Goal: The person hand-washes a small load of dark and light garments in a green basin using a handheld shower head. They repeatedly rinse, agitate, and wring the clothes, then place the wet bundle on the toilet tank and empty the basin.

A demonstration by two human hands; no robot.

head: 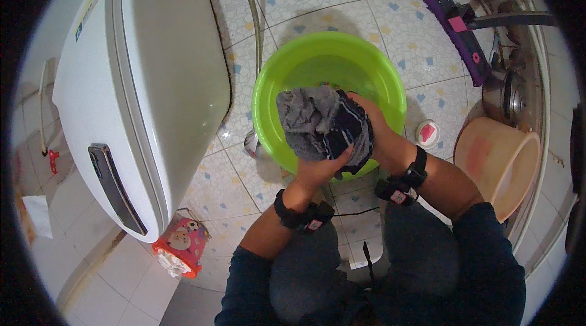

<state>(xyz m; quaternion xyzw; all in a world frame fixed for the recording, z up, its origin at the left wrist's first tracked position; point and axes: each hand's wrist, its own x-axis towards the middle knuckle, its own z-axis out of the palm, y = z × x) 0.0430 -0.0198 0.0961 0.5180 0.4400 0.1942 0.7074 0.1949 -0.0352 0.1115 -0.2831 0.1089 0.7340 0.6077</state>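
Above a bright green plastic basin (270, 69), both of my hands grip a bunched grey and dark navy cloth (306, 117) with pale stripes. My left hand (322, 170) clasps its near side, thumb laid over the dark part. Around the right side curls my right hand (373, 117); its fingertips are hidden behind the fabric. Liquid appears to lie in the basin, and some small multicoloured spots show at its bottom beyond the cloth. Each wrist wears a black strap with a small device.
A white lidded appliance (183, 51) stands at left, with a smartphone (116, 188) on top. Near it sits a red bin (190, 239). At right are a purple flat mop (439, 10), a beige bucket (476, 156), a metal pot (499, 97) and a small round dish (428, 133).
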